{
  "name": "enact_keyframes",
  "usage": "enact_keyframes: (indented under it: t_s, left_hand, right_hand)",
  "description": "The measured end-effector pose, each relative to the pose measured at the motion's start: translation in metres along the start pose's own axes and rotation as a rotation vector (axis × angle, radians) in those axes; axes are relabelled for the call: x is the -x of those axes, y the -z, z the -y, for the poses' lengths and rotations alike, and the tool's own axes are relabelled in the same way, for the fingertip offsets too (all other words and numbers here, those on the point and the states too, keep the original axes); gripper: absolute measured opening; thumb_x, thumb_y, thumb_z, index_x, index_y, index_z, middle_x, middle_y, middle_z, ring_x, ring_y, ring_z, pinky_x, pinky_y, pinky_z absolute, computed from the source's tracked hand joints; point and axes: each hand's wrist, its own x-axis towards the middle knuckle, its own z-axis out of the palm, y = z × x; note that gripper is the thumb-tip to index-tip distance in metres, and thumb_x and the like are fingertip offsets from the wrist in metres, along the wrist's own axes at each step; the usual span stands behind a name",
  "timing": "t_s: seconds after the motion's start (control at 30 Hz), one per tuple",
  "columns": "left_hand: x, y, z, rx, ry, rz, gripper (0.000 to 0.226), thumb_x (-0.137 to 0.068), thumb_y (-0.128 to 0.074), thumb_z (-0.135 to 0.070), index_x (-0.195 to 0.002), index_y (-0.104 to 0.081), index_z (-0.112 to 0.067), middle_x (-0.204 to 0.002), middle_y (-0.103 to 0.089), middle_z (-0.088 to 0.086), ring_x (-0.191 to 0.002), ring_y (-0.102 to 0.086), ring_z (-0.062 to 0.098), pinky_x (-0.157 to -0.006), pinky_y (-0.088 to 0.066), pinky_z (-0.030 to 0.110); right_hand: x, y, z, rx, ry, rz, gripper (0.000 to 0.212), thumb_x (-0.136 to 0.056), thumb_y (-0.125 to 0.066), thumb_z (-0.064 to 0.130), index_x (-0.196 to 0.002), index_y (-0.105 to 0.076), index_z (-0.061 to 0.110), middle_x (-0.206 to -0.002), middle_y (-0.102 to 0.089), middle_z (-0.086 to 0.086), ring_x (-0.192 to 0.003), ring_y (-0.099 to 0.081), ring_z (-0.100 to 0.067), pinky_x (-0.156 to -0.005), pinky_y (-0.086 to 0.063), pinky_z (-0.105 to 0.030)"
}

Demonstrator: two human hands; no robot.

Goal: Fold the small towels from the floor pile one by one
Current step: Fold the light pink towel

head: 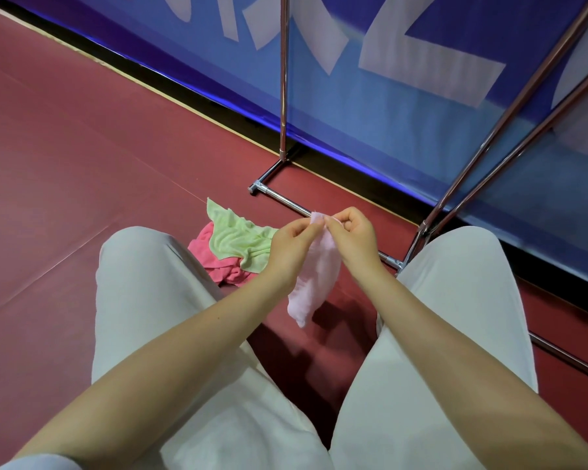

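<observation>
A pale pink towel (314,276) hangs in the air between my knees. My left hand (291,240) and my right hand (352,234) both pinch its top edge, close together, fingers curled. Its lower end dangles just above the red floor. Behind my left hand lies the floor pile: a light green towel (238,240) crumpled on top of a darker pink towel (214,266).
My two legs in light grey trousers (150,300) flank the hanging towel. A chrome rack base (286,200) and its upright poles stand on the red floor ahead and to the right. A blue banner (404,96) runs behind the rack.
</observation>
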Motion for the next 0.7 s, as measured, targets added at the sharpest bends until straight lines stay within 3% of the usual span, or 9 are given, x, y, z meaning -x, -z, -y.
enact_keyframes:
  t_s: [0.1, 0.2, 0.33, 0.43, 0.53, 0.63, 0.7]
  left_hand:
    - [-0.004, 0.005, -0.001, -0.032, -0.047, -0.074, 0.024, -0.094, -0.059, -0.027, -0.078, -0.069, -0.014, -0.072, -0.063, -0.001, -0.073, -0.057, 0.010, -0.069, -0.046, 0.029]
    - [-0.010, 0.014, -0.011, -0.014, -0.087, -0.118, 0.027, -0.095, -0.058, -0.023, -0.078, -0.062, -0.002, -0.069, -0.049, 0.002, -0.067, -0.044, 0.009, -0.063, -0.036, 0.025]
    - [-0.015, 0.032, -0.018, 0.076, -0.079, -0.132, 0.022, -0.093, -0.061, -0.028, -0.073, -0.058, -0.017, -0.065, -0.042, -0.006, -0.068, -0.039, 0.010, -0.064, -0.032, 0.027]
    - [-0.013, 0.041, -0.021, 0.088, -0.090, -0.074, 0.024, -0.091, -0.062, -0.032, -0.069, -0.060, -0.023, -0.066, -0.044, -0.006, -0.070, -0.040, 0.012, -0.068, -0.032, 0.031]
    - [-0.007, 0.045, -0.024, 0.013, -0.145, 0.031, 0.027, -0.096, -0.058, -0.026, -0.070, -0.066, -0.027, -0.067, -0.059, -0.012, -0.069, -0.053, 0.006, -0.070, -0.042, 0.024]
    - [-0.004, 0.051, -0.026, -0.051, -0.212, 0.054, 0.021, -0.097, -0.057, -0.024, -0.080, -0.066, -0.016, -0.072, -0.063, -0.010, -0.071, -0.056, 0.003, -0.069, -0.045, 0.019]
    - [-0.006, 0.059, -0.024, -0.061, -0.233, 0.026, 0.023, -0.096, -0.058, -0.029, -0.082, -0.065, -0.012, -0.077, -0.059, -0.003, -0.075, -0.052, 0.006, -0.072, -0.042, 0.023]
  right_hand:
    - [0.004, -0.001, 0.005, -0.058, -0.023, 0.072, 0.024, -0.088, -0.067, 0.026, -0.074, -0.051, 0.015, -0.061, -0.050, -0.001, -0.057, -0.044, -0.009, -0.053, -0.038, -0.024]
    - [0.006, -0.001, 0.009, -0.104, 0.012, 0.135, 0.011, -0.089, -0.063, 0.013, -0.081, -0.057, 0.013, -0.065, -0.054, 0.002, -0.060, -0.048, -0.005, -0.056, -0.040, -0.016]
    - [0.007, -0.002, 0.006, -0.058, 0.071, 0.207, 0.005, -0.089, -0.061, 0.004, -0.085, -0.060, 0.004, -0.052, -0.052, 0.016, -0.052, -0.045, 0.004, -0.055, -0.037, -0.009]
    - [0.010, -0.004, 0.005, -0.025, 0.103, 0.262, 0.008, -0.089, -0.062, 0.007, -0.097, -0.060, 0.007, -0.061, -0.052, 0.001, -0.057, -0.045, -0.004, -0.059, -0.038, -0.015]
    - [0.011, -0.007, 0.003, -0.002, 0.103, 0.313, 0.022, -0.088, -0.062, 0.009, -0.109, -0.060, 0.016, -0.068, -0.045, -0.010, -0.064, -0.044, -0.013, -0.063, -0.040, -0.023]
    - [0.011, -0.010, 0.000, 0.033, 0.102, 0.361, 0.007, -0.089, -0.062, 0.011, -0.094, -0.062, 0.007, -0.066, -0.040, -0.003, -0.064, -0.038, -0.012, -0.063, -0.035, -0.028]
    - [0.010, -0.011, -0.004, 0.037, 0.123, 0.385, 0.014, -0.088, -0.063, 0.013, -0.083, -0.057, 0.001, -0.065, -0.038, -0.002, -0.064, -0.034, -0.013, -0.061, -0.031, -0.030]
